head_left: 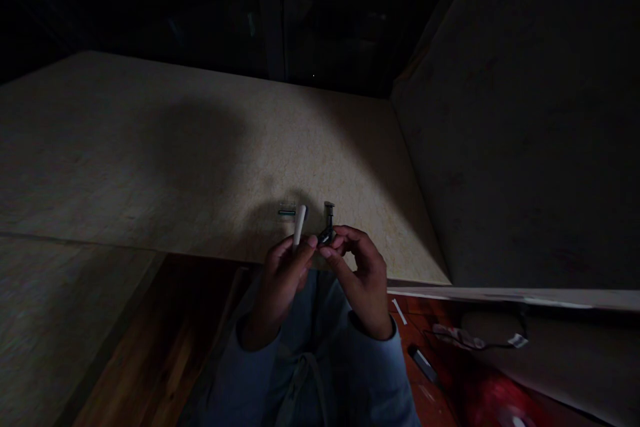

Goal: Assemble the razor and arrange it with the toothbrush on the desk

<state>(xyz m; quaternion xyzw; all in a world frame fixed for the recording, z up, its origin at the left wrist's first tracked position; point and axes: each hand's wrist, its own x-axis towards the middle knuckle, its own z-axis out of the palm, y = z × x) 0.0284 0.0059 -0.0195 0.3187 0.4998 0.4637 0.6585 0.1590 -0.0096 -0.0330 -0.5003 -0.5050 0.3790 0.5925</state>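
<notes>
White stick (299, 227), tilted up from the left hand (280, 277), fingers closed on it, near the front edge of the worktop (280, 133). Small dark part (327, 237), to its right, pinched between thumb and fingers of the right hand (363, 273).

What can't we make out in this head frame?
All head view:
- Dark part between the hands: partly covered by fingers, too small and dim to identify.
- White stick: lower end hidden by the left hand.
- Small strip on the tabletop: any markings too tiny to read.
- Red item: blurred, cut by bottom edge.
</notes>
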